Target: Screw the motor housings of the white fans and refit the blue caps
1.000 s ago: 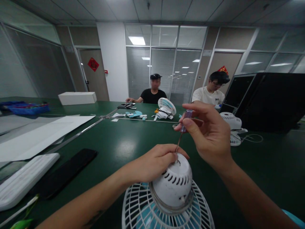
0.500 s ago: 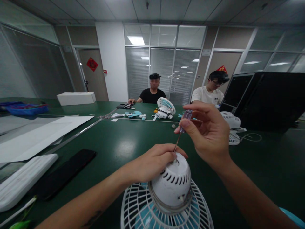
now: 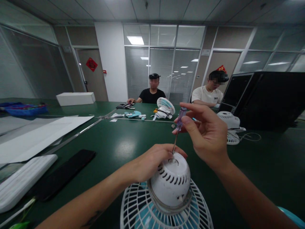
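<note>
A small white fan lies face down near me, its vented motor housing (image 3: pixel 172 182) up and its white grille (image 3: pixel 133 210) over blue blades. My left hand (image 3: pixel 152 162) is closed on the top of the housing. My right hand (image 3: pixel 205 133) pinches the purple handle of a small screwdriver (image 3: pixel 179 122). The thin shaft points down, and its tip meets the housing top beside my left fingers.
The green table (image 3: pixel 119 143) carries a black phone (image 3: pixel 64 173), a white keyboard (image 3: pixel 21 181) and white sheets (image 3: pixel 40 133) at left. Two people sit at the far side with other fans (image 3: pixel 165 108) (image 3: pixel 230 125). A dark monitor (image 3: pixel 267 98) stands at right.
My right hand has risen slightly and tilted the screwdriver more upright. The tip has shifted a little on the housing top. My left hand keeps its hold.
</note>
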